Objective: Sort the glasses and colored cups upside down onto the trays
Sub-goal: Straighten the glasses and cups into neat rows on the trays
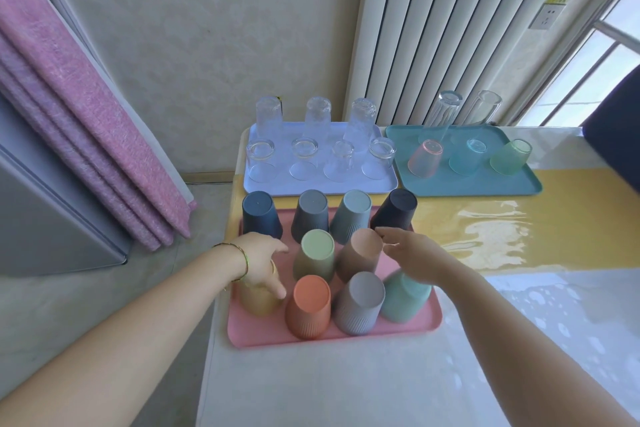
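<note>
Noting ten coloured cups (308,305), all inverted, on pink tray (408,331) at near left of surface (346,385). Counting four dark blue and grey at back, green and tan in middle, four more in front.

Logging left grip (263,263) draped over yellow cup (258,302) from above, fingers curled down its side, holding it. Logging right grip (412,256) slack and empty, fingertips just beside upturned base of tan cup (356,260); contact not resolvable.

Finding lavender tray (252,185) beyond, carrying seven clear glasses (301,156), inverted. Finding teal tray (519,184) beside it with three tinted cups (464,158) and two tall glasses (441,114), inverted.

Recording surface as white, glossy, crossed by yellow band (519,218). Recording ribbed white radiator (433,28) behind, window (606,73) at right, pink curtain (69,114) and grey appliance (41,201) at left.
</note>
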